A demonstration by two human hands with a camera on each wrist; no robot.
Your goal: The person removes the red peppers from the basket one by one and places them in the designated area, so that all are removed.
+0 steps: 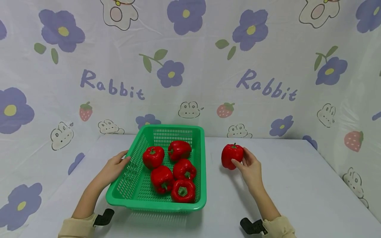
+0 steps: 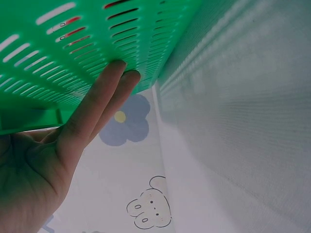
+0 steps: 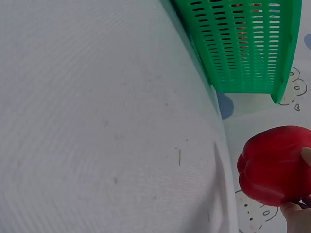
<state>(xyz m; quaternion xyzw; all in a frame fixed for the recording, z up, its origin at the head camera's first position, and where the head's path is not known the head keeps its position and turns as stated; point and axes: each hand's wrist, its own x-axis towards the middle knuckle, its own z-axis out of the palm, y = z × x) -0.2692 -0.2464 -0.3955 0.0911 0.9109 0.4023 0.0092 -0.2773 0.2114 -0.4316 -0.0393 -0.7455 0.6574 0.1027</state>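
Observation:
A green plastic basket (image 1: 131, 202) with slotted walls stands left of the middle, several red bell peppers (image 1: 153, 157) lying inside it. My left hand (image 1: 115, 168) holds the basket's left rim; in the left wrist view two extended fingers (image 2: 97, 104) lie along the outer slotted wall, and the thumb is mostly hidden by the rim. To the right of the basket, my right hand (image 1: 251, 170) grips another red bell pepper (image 1: 230, 155) from its right side, thumb in front. This pepper is upright, stem up, raised over the table with its shadow below. The right wrist view catches only fingertips on the pepper (image 3: 274, 165).
A white table (image 1: 297, 185) carries the basket. Behind and at the sides hangs a white cloth (image 1: 202, 82) printed with flowers, rabbits and strawberries. Dark wrist cameras (image 1: 104, 217) sit by both sleeves.

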